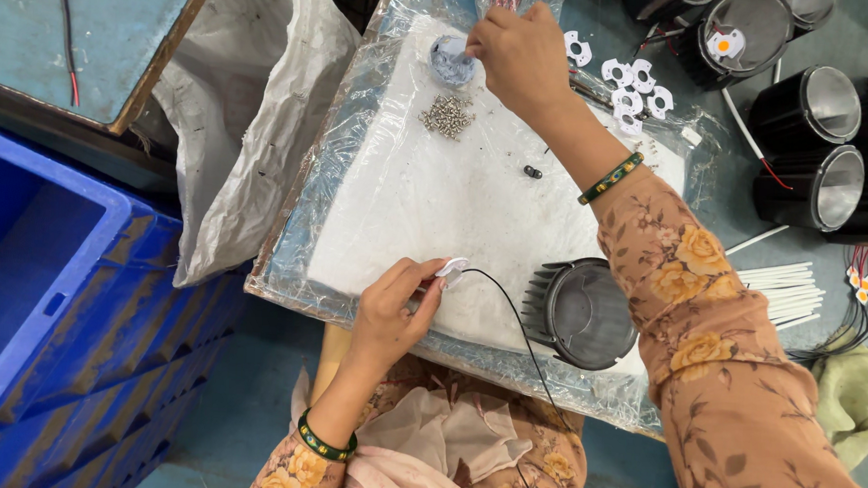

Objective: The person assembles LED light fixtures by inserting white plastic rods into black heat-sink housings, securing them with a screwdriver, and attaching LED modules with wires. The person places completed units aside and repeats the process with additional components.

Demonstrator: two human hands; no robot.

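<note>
My left hand point(390, 310) pinches a small white disc point(451, 267) with a thin black wire point(518, 324) trailing from it, near the front edge of a white padded board point(407, 195). Far across the board, my right hand point(520, 53) dips its fingertips into a small round pot of grey paste point(450, 64); what the fingers hold is hidden. A heap of small silver screws point(447, 115) lies just below the pot. A black finned lamp housing point(581, 312) rests on the board beside my right forearm.
More black lamp housings point(813, 142) with shiny reflectors stand at the right, by loose white discs point(632, 87) and white sticks point(779, 290). A blue plastic crate point(57, 289) sits at the left, a white sack point(246, 122) beside it. A green cloth point(852, 393) lies at right.
</note>
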